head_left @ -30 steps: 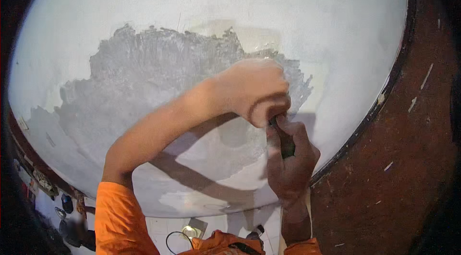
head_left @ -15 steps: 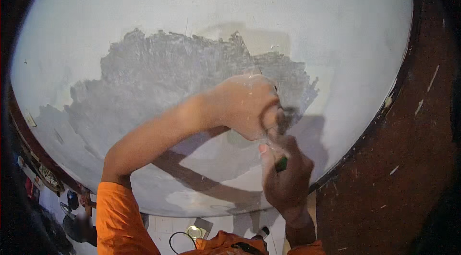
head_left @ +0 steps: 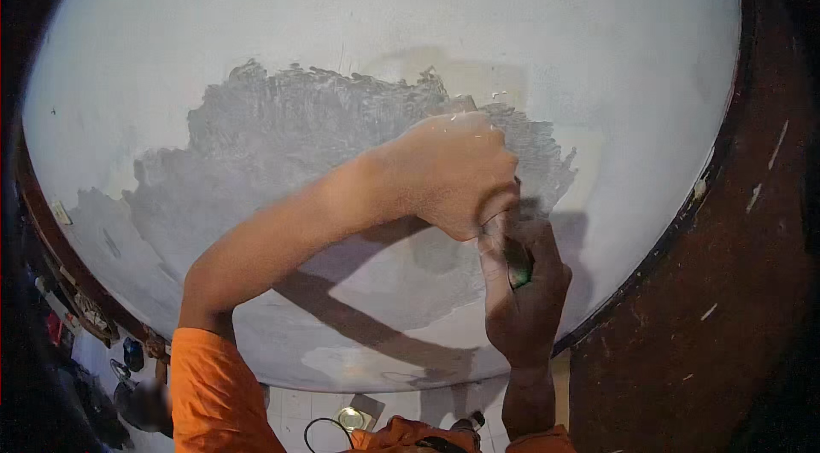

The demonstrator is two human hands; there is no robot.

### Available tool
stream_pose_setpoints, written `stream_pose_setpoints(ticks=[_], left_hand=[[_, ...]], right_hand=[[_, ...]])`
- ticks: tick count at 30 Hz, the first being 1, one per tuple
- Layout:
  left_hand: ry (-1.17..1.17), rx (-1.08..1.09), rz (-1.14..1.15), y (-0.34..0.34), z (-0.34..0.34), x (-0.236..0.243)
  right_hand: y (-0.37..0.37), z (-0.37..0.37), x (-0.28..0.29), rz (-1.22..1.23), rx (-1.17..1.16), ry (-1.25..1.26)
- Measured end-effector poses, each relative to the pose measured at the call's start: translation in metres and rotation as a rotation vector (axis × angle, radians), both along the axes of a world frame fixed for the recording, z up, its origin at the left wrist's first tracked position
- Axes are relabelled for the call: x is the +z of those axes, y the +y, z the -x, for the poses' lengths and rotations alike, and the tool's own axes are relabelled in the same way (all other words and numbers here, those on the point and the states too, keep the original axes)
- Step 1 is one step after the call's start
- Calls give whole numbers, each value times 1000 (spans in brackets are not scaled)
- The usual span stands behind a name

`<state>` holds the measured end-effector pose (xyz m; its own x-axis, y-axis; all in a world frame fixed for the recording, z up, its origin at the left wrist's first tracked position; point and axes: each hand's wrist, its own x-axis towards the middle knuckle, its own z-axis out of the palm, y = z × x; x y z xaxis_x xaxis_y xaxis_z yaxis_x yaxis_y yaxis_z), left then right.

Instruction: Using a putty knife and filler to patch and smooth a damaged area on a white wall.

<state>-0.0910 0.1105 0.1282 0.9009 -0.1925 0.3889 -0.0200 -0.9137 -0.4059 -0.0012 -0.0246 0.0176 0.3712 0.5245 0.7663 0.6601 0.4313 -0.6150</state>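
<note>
A white surface (head_left: 615, 35) bears an irregular grey patch (head_left: 265, 128), mottled along its upper edge. My left hand (head_left: 457, 175) is closed around the upper part of a tool, over the patch's right portion; a flat tip (head_left: 461, 101) shows just above the knuckles. Directly below it, touching, my right hand (head_left: 521, 299) grips the same tool's green handle (head_left: 521, 269). What lies inside the left fingers is mostly hidden. Shadows of my arms fall across the surface.
A dark rim (head_left: 641, 274) borders the white surface, with scuffed red-brown surface (head_left: 700, 368) to the right. White floor tiles (head_left: 295, 402), a pale round object (head_left: 352, 419) and a cable (head_left: 312, 427) appear below. At lower left are a blurred person (head_left: 141, 402) and small clutter (head_left: 90, 316).
Both hands dipped down and leftward half a second ago and are now back up and to the right, still together on the tool. The view has shifted slightly.
</note>
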Motion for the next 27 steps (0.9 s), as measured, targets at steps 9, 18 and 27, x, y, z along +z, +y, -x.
stream_pose_setpoints(ticks=[9, 18, 27], left_hand=[[104, 33, -14, -2, -4, 8], [70, 112, -7, -2, -14, -2], [78, 170, 141, -6, -10, -13]], right_hand=[[1, -8, 3, 21, 8, -8], [0, -18, -5, 60, -21, -65], [-10, -16, -10, 24, -8, -91]])
